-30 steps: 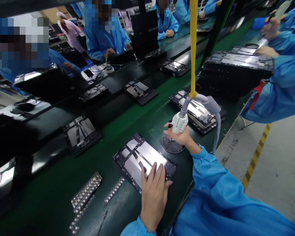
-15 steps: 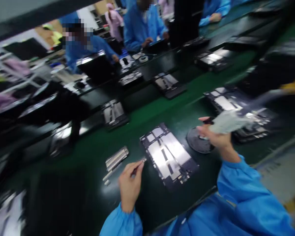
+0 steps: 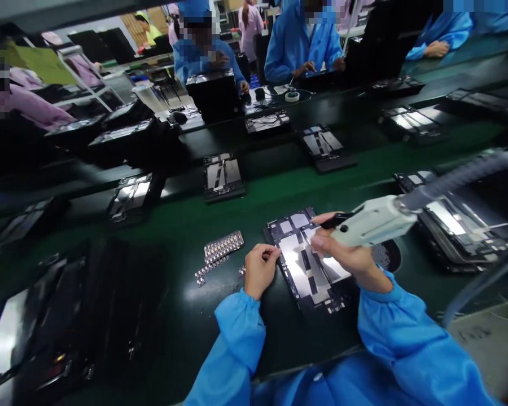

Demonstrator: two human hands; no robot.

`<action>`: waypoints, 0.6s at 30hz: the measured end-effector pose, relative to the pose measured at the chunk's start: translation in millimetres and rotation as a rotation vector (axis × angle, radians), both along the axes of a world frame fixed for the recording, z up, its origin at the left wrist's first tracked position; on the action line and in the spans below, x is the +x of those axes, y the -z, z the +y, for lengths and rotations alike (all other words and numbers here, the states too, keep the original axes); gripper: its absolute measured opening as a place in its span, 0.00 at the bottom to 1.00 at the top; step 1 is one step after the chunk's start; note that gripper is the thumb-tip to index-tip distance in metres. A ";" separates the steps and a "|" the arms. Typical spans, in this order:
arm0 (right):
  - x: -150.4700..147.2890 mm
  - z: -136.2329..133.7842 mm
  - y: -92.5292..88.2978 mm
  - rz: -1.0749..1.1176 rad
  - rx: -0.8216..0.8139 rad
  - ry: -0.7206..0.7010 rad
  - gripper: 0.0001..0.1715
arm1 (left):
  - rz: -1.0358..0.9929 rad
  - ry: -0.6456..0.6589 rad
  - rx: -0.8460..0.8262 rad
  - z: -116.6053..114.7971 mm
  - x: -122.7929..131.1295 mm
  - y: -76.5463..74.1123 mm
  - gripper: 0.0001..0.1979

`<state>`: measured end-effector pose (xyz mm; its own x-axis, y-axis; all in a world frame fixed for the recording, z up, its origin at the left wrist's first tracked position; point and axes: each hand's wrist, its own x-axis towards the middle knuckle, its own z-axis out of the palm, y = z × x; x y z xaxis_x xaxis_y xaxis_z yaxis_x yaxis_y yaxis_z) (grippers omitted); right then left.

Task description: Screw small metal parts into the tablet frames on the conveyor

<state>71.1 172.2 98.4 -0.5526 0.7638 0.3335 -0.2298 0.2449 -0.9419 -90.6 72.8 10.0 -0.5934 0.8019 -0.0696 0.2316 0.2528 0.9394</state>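
An opened tablet (image 3: 294, 248) lies face down on the dark green bench, its silver and black inner parts showing. My left hand (image 3: 260, 269) is at its left edge, thumb and finger pinched together; whatever sits between the fingertips is too small to make out. Over the tablet's right half, my right hand (image 3: 347, 254) is closed around a pale gun-shaped tool (image 3: 372, 221) with a black front part and a ribbed hose. Left of my left hand lie rows of small circuit boards (image 3: 223, 244). A round dark dish (image 3: 387, 256) is partly hidden behind my right wrist.
Stacked opened tablets (image 3: 457, 225) stand at the right, below the ribbed hose (image 3: 461, 177). Other opened tablets (image 3: 223, 177) line the green belt ahead. Large dark panels (image 3: 46, 316) lie at the left. Co-workers in blue (image 3: 302, 51) sit across the line.
My right hand has brought the pale tool left, from above the round dish to over the tablet. My left hand has moved to the tablet's left edge. The camera view has shifted.
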 end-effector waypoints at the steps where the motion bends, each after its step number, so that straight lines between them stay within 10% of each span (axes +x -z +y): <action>1: -8.0 -2.2 -0.6 -0.020 -0.012 -0.020 0.16 | 0.010 -0.006 -0.002 1.1 0.0 0.2 0.04; 18: -83.0 -6.9 33.8 -0.106 -0.238 -0.162 0.20 | -0.367 0.176 -0.317 22.3 -31.2 -13.0 0.17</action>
<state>-11.9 165.3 64.6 -0.6959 0.7124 0.0903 -0.1457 -0.0170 -0.9892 -121.8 95.1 23.0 -0.3421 0.7935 -0.5033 -0.0339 0.5249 0.8505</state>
